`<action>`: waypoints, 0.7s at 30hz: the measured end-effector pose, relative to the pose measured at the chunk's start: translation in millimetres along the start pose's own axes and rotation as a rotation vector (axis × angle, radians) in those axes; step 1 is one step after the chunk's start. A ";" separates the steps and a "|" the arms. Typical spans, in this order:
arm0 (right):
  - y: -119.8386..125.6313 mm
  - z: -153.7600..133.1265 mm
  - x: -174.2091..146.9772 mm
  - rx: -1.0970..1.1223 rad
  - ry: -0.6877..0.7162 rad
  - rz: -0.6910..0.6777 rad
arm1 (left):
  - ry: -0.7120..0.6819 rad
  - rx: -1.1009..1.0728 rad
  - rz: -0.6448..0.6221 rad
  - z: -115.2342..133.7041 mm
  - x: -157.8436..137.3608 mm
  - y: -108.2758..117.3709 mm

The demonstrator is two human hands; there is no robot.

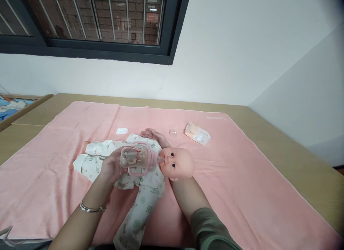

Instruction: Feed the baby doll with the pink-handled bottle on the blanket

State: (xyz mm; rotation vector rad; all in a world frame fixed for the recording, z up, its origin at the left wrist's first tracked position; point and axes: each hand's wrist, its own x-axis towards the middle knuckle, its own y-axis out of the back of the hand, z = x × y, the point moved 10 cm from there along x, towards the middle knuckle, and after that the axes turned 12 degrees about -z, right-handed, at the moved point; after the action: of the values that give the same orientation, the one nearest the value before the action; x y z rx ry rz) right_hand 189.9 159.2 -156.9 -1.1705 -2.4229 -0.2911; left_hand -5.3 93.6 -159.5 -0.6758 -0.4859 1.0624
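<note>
At the doll's (pixel 176 164) mouth, bottle (pixel 137 159) in closed left hand (pixel 111 168).

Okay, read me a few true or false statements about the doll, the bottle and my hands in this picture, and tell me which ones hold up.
1. The left hand holds the baby bottle. True.
2. The bottle's teat is at the doll's mouth. True.
3. The doll lies on a blue towel. False: it lies on a pink towel.
4. The right hand grips the bottle too. False: the right forearm runs under the doll's head; the hand itself is hidden.
5. A small wrapped packet lies beyond the doll's head. True.
</note>
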 end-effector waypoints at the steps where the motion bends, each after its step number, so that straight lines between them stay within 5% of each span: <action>1: -0.7 -0.7 0.0 0.003 0.008 0.000 | -0.001 -0.001 0.009 0.0 0.0 0.5; 14: -2.7 -7.3 0.0 -0.004 0.070 -0.023 | 0.000 0.005 0.012 -2.0 -0.3 4.5; 21: -0.9 -0.2 -4.2 0.011 -0.049 0.045 | -0.004 -0.011 -0.035 -2.0 1.0 3.6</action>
State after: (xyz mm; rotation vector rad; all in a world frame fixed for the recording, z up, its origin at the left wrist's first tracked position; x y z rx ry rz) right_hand 191.5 155.6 -158.8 -1.2397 -2.4333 -0.2373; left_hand -5.8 95.1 -163.4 -0.6731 -0.5060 1.0295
